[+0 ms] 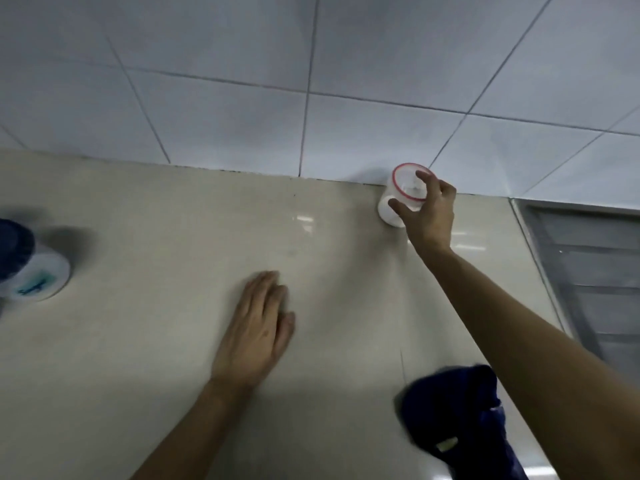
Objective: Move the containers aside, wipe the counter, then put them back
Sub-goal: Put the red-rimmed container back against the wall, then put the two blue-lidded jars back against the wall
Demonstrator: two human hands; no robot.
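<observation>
1. The counter [156,341] is a pale beige, glossy surface filling the lower two thirds of the frame; it meets a wall of white tiles [207,64] along a line that slopes down toward the right.
2. The right hand [427,211] reaches to the upper right of centre, its arm running in from the lower right corner.
3. That hand grips a small white jar [391,209] with a red-rimmed clear lid: the thumb presses the jar's side and the fingers curl over the lid from the right.
4. The jar stands at the very back of the counter, touching or just beside the wall; its base is partly hidden by the hand, so I cannot tell whether it rests on the counter or is lifted slightly.
5. The left hand [258,327] lies palm down on the counter at centre frame, fingers together and stretched flat, holding nothing.
6. A second container [34,271], white with a dark blue top and a teal mark, sits at the left edge of the frame, blurred and partly cut off, well apart from both hands.
7. A crumpled dark blue cloth [457,417] lies on the counter at the lower right, under the right forearm, with no hand on it.
8. A grey ridged metal surface [588,271] adjoins the counter at the right edge.
</observation>
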